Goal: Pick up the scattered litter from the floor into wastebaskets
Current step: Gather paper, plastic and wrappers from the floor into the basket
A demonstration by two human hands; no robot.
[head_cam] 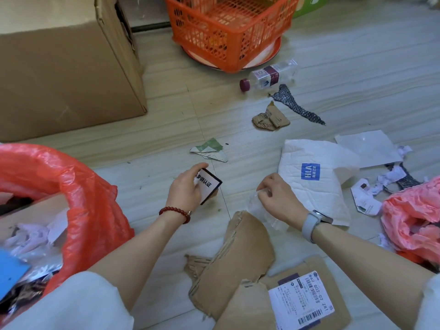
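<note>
My left hand [184, 189] grips a small black-and-white printed card [209, 185] just above the floor. My right hand [277, 196] pinches a crumpled piece of clear plastic wrap [259, 210] beside a white HLA mailer bag [314, 179]. A wastebasket lined with a red bag [78, 194], holding paper and packaging, stands at the left. A second red bag [414, 215] lies at the right edge. Torn brown cardboard [240, 258] lies between my forearms.
A large cardboard box [64, 65] stands at the back left and an orange plastic crate [228, 27] at the back. Scattered on the floor: a plastic bottle [269, 76], a cardboard scrap [270, 119], a green paper scrap [209, 150], a labelled parcel flap [302, 298].
</note>
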